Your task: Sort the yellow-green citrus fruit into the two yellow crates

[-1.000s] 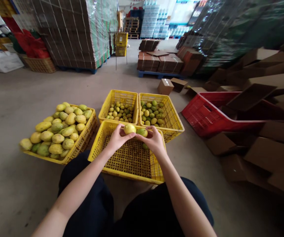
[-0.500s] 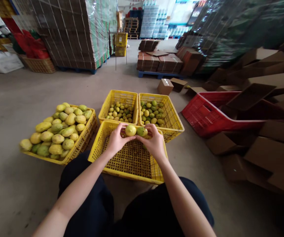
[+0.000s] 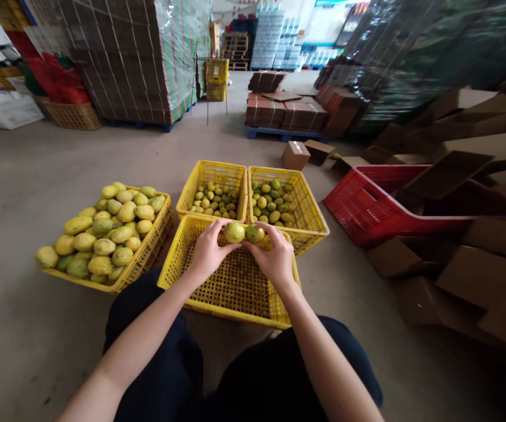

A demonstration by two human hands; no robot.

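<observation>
My left hand (image 3: 209,248) is closed on a round yellow-green fruit (image 3: 234,232), gripped between thumb and fingers. Beside it, a slightly smaller, greener fruit (image 3: 254,234) is pinched in my right hand (image 3: 277,255). The two fruits are side by side, very close together, above the near yellow crate (image 3: 231,313), whose perforated bottom shows. Behind that crate stand two yellow crates: the left one (image 3: 190,176) holds mostly yellow fruits (image 3: 215,199), the right one (image 3: 312,211) greener fruits (image 3: 274,202). Whether the held fruits touch each other I cannot tell.
On my left, a yellow crate (image 3: 150,258) is heaped with larger yellow-green fruits (image 3: 103,234). A red crate (image 3: 358,205) and piled cardboard boxes (image 3: 472,275) lie on my right. Wrapped pallet stacks (image 3: 121,58) and flattened cartons on a blue pallet (image 3: 286,133) stand farther back.
Both fruits have turned a little in my fingers, the left one now showing a greener side. My hands stay in nearly the same place.
</observation>
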